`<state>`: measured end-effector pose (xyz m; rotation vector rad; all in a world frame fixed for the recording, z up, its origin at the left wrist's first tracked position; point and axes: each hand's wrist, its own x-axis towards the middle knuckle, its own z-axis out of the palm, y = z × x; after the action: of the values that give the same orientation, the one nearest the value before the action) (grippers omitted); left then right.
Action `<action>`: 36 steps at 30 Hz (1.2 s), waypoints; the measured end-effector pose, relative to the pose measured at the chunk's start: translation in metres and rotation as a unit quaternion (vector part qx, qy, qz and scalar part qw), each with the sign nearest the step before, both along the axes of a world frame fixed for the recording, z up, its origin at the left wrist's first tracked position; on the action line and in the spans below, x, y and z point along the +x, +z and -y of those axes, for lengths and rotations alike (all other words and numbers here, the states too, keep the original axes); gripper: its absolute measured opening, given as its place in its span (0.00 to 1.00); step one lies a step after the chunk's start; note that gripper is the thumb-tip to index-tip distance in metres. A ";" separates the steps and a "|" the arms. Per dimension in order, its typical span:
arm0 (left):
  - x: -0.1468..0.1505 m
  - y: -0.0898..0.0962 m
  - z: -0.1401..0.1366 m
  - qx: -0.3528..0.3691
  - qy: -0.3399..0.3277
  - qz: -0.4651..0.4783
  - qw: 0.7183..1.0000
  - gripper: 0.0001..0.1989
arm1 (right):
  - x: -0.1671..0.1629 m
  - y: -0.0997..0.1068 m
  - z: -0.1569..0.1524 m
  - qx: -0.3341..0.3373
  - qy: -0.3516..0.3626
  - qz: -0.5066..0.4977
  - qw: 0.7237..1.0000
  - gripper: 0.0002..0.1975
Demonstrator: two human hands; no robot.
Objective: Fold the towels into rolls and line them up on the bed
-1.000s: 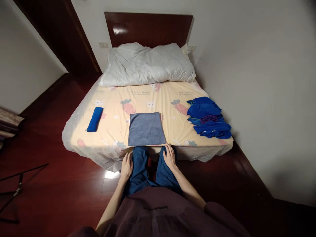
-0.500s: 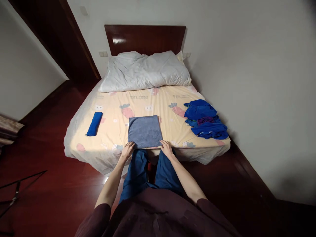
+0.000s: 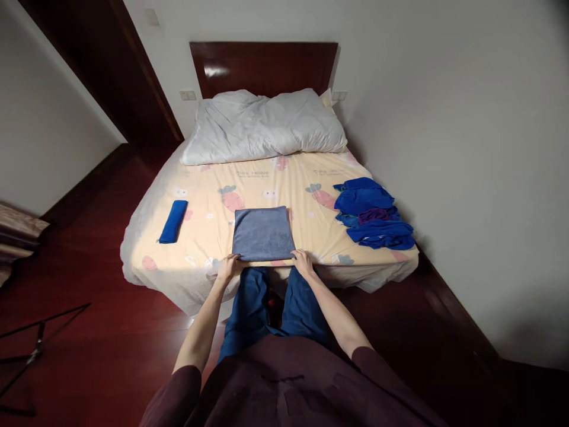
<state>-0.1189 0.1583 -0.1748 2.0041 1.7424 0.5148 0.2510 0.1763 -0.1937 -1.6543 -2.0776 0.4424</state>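
A grey-blue towel [image 3: 263, 234] lies as a flat, near-square piece close to the foot of the bed. At its near left corner, my left hand [image 3: 227, 267] is closed, fingertips on the cloth. My right hand [image 3: 303, 263] pinches the near right corner in the same way. The near edge runs straight between both hands. Off to the left rests a blue towel [image 3: 173, 221] folded into a narrow strip. On the right is a loose heap of blue cloths [image 3: 368, 204] with a purple cloth [image 3: 374, 215] among them.
The bed [image 3: 208, 225] has a yellow sheet printed with carrots. A white quilt [image 3: 267, 127] is bunched against the dark headboard [image 3: 267, 65]. Black metal legs [image 3: 40, 335] stand on the red floor at lower left. A wall borders the bed's right side.
The towel's near edge has shifted slightly away from me, with both hands at its corners. The view has also moved a little. The other cloths lie as before.
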 end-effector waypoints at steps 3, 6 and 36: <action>-0.005 0.001 0.013 0.002 0.010 0.043 0.999 0.23 | 0.006 -0.002 0.008 0.000 -0.009 -0.049 0.999 0.15; -0.008 -0.002 0.020 -0.004 0.027 0.097 0.995 0.22 | 0.010 -0.005 0.015 -0.002 -0.005 -0.113 0.994 0.15; -0.010 -0.027 -0.015 -0.003 0.184 0.184 0.965 0.15 | -0.001 -0.012 -0.019 -0.065 -0.142 -0.316 0.936 0.29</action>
<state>-0.1292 0.1730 -0.2015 1.4590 1.8684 0.9339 0.2504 0.1956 -0.2060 -1.5754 -1.3440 0.8893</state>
